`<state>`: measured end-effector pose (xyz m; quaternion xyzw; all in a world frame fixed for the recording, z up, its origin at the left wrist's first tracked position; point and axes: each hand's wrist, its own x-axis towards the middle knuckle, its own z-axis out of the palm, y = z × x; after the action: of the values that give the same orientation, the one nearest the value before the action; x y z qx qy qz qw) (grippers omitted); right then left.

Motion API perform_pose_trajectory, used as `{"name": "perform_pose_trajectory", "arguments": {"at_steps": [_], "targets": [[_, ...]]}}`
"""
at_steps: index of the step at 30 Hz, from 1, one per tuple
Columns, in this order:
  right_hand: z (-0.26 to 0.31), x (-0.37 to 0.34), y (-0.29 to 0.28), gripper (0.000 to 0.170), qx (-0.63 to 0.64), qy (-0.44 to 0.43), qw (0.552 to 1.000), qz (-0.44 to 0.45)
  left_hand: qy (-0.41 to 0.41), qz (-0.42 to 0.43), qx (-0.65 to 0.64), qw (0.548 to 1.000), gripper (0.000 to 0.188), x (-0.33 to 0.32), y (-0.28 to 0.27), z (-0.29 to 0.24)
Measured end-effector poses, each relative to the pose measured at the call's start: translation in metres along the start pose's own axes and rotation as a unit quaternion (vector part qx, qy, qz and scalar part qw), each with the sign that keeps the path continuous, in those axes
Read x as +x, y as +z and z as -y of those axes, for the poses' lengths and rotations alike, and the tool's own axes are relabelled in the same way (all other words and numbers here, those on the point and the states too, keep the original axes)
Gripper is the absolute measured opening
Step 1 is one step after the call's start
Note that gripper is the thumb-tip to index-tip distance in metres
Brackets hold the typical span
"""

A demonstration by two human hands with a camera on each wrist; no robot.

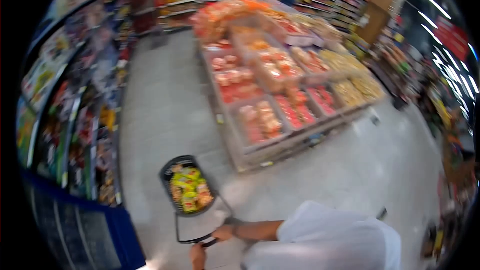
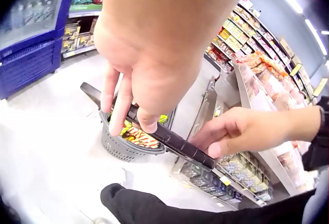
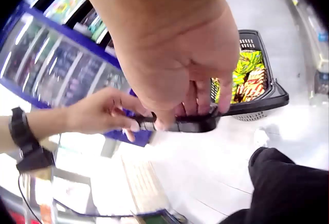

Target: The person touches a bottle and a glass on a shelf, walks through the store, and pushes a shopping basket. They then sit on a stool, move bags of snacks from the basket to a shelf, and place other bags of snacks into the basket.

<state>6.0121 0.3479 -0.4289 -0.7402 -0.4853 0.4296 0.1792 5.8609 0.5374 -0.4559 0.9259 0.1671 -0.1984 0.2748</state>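
Observation:
A dark shopping basket (image 1: 164,182) with yellow-green and red-striped packets inside hangs low ahead of the body. Its long black handle (image 2: 177,142) runs between both hands. In the head view the left hand (image 1: 197,256) grips the handle's near end, and the right hand (image 1: 223,232) holds it just beyond. The left wrist view has the left hand (image 2: 149,75) large, fingers draped over the handle and thumb against it. The right hand (image 3: 180,75) curls round the handle in the right wrist view, its palm hiding part of the basket.
A large display bin (image 1: 240,157) of red, white and yellow packaged goods stands ahead to the right. Shelves (image 1: 75,120) line the left side, with a blue-framed cooler (image 1: 117,230) near the lower left. Grey floor (image 1: 160,105) runs between shelves and bin.

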Motion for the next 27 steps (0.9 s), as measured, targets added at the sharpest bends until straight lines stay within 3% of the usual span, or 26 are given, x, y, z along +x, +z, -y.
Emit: {"name": "perform_pose_trajectory", "arguments": {"at_steps": [1,2,5,6,8,10,13,15,18,20,21,24,27], "targets": [[-0.002,0.024,-0.019,0.028,0.011,0.028,0.999,0.014,-0.038,0.033,0.007,0.999,0.023,0.007,-0.047,-0.027],[0.005,0.046,-0.035,0.028,0.025,0.037,0.999,0.030,-0.037,0.013,0.047,0.998,0.025,0.011,-0.072,-0.027],[0.023,0.080,-0.084,0.028,0.055,0.067,0.994,0.059,-0.001,0.020,0.095,0.995,0.025,0.045,-0.127,-0.023],[0.025,0.087,-0.093,0.031,0.053,0.056,0.997,0.007,-0.002,0.028,0.111,0.993,0.025,0.061,-0.144,-0.026],[0.010,0.143,-0.091,0.031,0.034,0.048,0.996,0.073,0.031,0.058,0.174,0.982,0.023,0.097,-0.172,-0.007],[0.015,0.155,-0.123,0.024,0.091,0.082,0.990,0.072,0.073,0.102,0.244,0.962,0.024,0.133,-0.200,0.005],[0.012,0.177,-0.150,0.018,0.081,0.050,0.991,0.094,0.072,0.126,0.220,0.965,0.027,0.161,-0.227,0.020],[0.035,0.147,-0.198,0.018,0.044,0.049,0.998,0.022,0.079,0.137,0.206,0.966,0.028,0.187,-0.243,0.027],[0.008,0.186,-0.197,0.015,0.095,0.044,0.993,0.060,0.109,0.218,0.249,0.937,0.031,0.217,-0.266,0.021],[-0.009,0.210,-0.216,0.015,0.084,0.036,0.991,0.101,0.167,0.210,0.204,0.942,0.034,0.236,-0.285,0.012],[-0.020,0.219,-0.227,0.015,0.091,0.037,0.990,0.103,0.207,0.164,0.138,0.955,0.037,0.247,-0.292,0.018],[-0.026,0.227,-0.299,0.019,0.104,0.049,0.987,0.112,0.238,0.179,0.099,0.950,0.040,0.305,-0.324,0.022],[-0.036,0.266,-0.343,0.022,0.092,0.111,0.985,0.098,0.283,0.189,0.158,0.927,0.037,0.376,-0.350,0.019]]}}
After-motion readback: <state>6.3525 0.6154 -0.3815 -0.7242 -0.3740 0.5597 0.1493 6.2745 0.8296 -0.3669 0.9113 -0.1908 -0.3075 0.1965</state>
